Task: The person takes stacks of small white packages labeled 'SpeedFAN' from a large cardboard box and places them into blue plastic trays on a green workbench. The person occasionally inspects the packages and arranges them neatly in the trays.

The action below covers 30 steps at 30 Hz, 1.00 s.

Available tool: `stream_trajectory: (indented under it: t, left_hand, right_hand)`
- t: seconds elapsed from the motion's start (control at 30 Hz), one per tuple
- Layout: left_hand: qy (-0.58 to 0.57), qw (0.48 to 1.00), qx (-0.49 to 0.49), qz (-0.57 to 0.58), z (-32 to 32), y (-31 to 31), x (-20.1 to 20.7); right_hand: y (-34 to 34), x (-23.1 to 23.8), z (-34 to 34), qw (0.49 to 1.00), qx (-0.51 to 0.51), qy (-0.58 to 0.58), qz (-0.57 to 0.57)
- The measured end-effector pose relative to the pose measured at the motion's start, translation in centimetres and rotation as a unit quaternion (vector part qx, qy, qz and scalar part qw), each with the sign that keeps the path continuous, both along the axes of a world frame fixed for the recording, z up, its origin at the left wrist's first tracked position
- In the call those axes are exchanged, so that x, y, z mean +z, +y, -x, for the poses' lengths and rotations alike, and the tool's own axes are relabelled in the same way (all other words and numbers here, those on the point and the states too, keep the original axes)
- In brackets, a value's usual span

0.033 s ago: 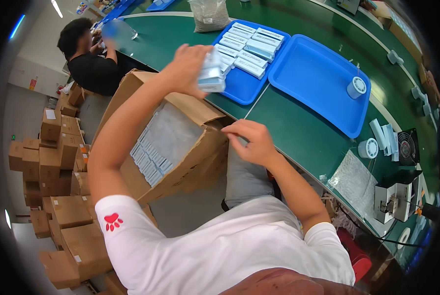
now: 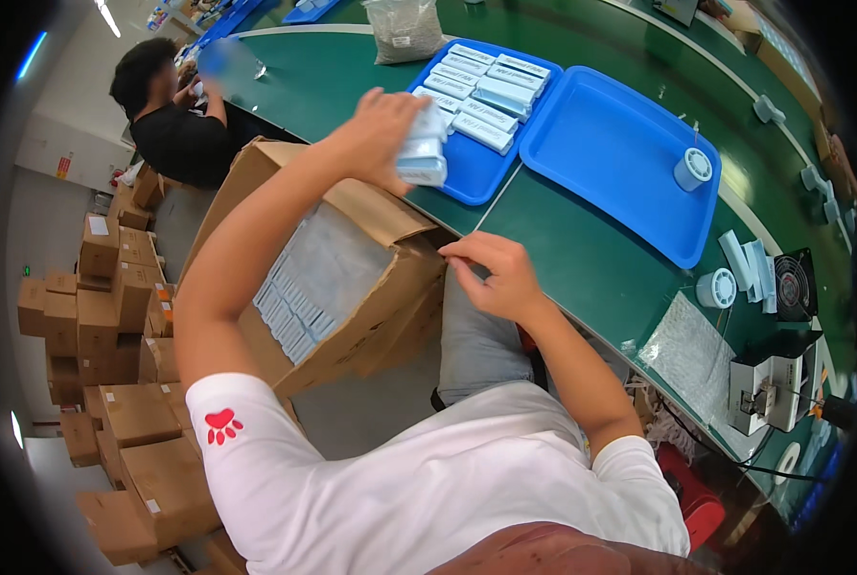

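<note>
White boxes (image 2: 421,160) gripped in the left hand (image 2: 379,139) by the laden tray (image 2: 474,180) could, if loosened, miss its edge; unclear whether the curled right hand (image 2: 496,276) holds anything.

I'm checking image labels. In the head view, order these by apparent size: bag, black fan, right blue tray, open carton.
1. Open carton
2. Right blue tray
3. Bag
4. Black fan
</note>
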<state>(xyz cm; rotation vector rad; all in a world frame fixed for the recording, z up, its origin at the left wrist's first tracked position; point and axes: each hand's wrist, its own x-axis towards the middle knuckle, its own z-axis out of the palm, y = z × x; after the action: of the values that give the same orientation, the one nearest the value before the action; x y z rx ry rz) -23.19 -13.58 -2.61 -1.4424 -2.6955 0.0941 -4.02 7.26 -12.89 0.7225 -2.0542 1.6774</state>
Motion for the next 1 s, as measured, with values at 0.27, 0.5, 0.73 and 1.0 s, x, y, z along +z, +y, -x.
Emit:
stream_trajectory:
  t: [0.27,0.5,0.73,1.0]
  left_hand:
    - [-0.149,0.977,-0.097,0.115,1.9,5.3,-4.4]
    - [-0.174,0.968,-0.157,0.088,2.9,6.3,-4.8]
    - [-0.175,0.965,-0.162,0.109,3.2,6.6,-4.4]
    - [-0.109,0.987,-0.115,0.001,2.7,3.3,-4.0]
  right_hand:
    - [3.8,-3.5,1.2,0.993,-0.058,-0.098,0.012]
    - [3.2,-4.1,1.9,0.992,-0.058,-0.113,-0.001]
    - [3.1,-4.2,1.8,0.991,-0.062,-0.087,-0.078]
    - [2.9,-4.9,1.8,0.99,-0.072,-0.079,-0.094]
